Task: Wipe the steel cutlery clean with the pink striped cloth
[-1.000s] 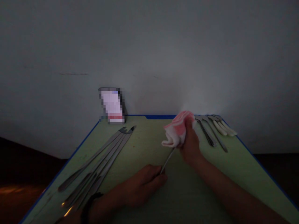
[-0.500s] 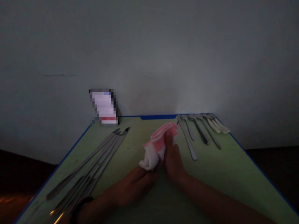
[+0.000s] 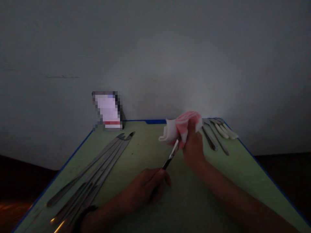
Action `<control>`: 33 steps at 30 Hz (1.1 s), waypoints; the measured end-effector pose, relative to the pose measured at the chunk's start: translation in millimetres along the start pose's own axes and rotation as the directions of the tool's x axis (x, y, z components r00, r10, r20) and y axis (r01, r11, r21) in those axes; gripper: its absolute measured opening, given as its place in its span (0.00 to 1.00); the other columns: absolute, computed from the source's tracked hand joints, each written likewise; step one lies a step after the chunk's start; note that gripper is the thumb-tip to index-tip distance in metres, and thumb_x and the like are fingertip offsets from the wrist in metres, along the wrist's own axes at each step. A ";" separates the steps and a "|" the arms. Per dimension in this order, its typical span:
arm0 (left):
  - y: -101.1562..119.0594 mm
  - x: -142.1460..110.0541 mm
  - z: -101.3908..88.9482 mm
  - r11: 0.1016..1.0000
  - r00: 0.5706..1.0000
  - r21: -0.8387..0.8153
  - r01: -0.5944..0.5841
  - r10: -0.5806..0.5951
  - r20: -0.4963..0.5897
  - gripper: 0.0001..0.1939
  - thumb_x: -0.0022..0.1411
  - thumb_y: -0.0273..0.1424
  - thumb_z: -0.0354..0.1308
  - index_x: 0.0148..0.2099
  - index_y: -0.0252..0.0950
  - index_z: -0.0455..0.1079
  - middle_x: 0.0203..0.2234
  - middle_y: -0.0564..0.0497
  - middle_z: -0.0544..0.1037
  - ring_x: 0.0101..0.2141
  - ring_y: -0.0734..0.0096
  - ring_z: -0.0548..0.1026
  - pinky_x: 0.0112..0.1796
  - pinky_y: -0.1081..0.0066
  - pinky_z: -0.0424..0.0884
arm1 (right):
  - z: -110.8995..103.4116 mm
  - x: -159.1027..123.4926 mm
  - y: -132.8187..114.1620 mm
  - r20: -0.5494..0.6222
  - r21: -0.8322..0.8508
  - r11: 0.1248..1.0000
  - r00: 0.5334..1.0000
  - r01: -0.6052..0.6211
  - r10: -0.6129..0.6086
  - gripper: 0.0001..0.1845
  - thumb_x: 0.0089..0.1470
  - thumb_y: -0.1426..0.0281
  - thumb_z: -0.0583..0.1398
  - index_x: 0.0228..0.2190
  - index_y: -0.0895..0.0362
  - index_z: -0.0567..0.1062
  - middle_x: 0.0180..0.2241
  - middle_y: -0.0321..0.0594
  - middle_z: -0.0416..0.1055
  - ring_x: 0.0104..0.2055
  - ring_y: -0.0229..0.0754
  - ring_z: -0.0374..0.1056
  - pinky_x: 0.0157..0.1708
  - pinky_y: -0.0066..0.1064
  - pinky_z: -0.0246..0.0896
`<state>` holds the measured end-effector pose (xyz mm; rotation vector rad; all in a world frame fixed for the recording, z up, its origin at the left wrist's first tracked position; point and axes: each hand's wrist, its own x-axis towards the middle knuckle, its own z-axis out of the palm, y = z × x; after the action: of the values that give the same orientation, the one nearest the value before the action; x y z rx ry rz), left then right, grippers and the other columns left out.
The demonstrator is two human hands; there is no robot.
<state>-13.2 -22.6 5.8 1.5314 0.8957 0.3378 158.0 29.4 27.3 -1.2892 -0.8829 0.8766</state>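
My left hand (image 3: 150,184) is closed around the near end of a slim metal table knife (image 3: 170,158), which slants up and away to the right. A pink-and-white cloth (image 3: 188,121) covers the knife's far end, so its tip is hidden. My right hand (image 3: 194,145) grips this cloth around the metal, thumb on top. Beside my left forearm, several long metal knives (image 3: 104,165) lie fanned out. To the right of my right hand are a dark-handled piece of cutlery (image 3: 210,139), a thin metal one (image 3: 220,142) and white-handled ones (image 3: 222,131).
A phone (image 3: 108,110) with a blurred screen leans on the grey wall (image 3: 155,58) at the back left. The pale green tabletop (image 3: 243,187) has a blue edge (image 3: 157,121). A dark band (image 3: 88,208) circles my left wrist.
My right hand and the cloth have moved up, away and to the right along the knife, baring its middle. My left hand has stayed near its place and now shows holding the near end.
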 end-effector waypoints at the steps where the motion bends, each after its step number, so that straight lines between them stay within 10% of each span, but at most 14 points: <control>1: -1.9 1.2 -0.4 1.000 0.999 0.000 -0.005 0.005 -0.039 0.24 0.67 0.45 0.37 0.36 0.33 0.68 0.15 0.59 0.62 0.17 0.79 0.59 0.20 0.78 0.57 | 2.5 -7.6 0.2 0.018 -0.029 1.000 1.000 -0.003 0.003 0.31 0.52 0.46 0.46 0.12 0.55 0.59 0.09 0.31 0.54 0.12 0.32 0.51 0.13 0.26 0.44; 15: -8.3 10.2 1.5 0.970 0.965 -0.230 0.073 -0.127 -0.228 0.25 0.60 0.52 0.44 0.27 0.36 0.60 0.12 0.60 0.58 0.12 0.81 0.53 0.13 0.79 0.49 | 15.3 -35.6 20.8 0.270 -0.107 0.994 0.962 -0.011 0.040 0.28 0.52 0.48 0.50 0.14 0.56 0.58 0.13 0.30 0.52 0.17 0.31 0.48 0.15 0.24 0.40; 33: 7.9 1.8 -15.2 0.993 0.997 -0.118 0.025 -0.034 -0.070 0.24 0.64 0.47 0.42 0.27 0.34 0.64 0.12 0.60 0.57 0.12 0.81 0.55 0.13 0.79 0.52 | -12.1 17.0 5.9 -0.042 -0.087 0.993 0.995 0.083 -0.087 0.31 0.48 0.43 0.49 0.12 0.56 0.58 0.09 0.30 0.53 0.12 0.31 0.49 0.13 0.25 0.42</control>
<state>-19.7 -10.0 15.5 1.4036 0.9381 0.4195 175.8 40.4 21.4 -1.3298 -0.9407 0.7469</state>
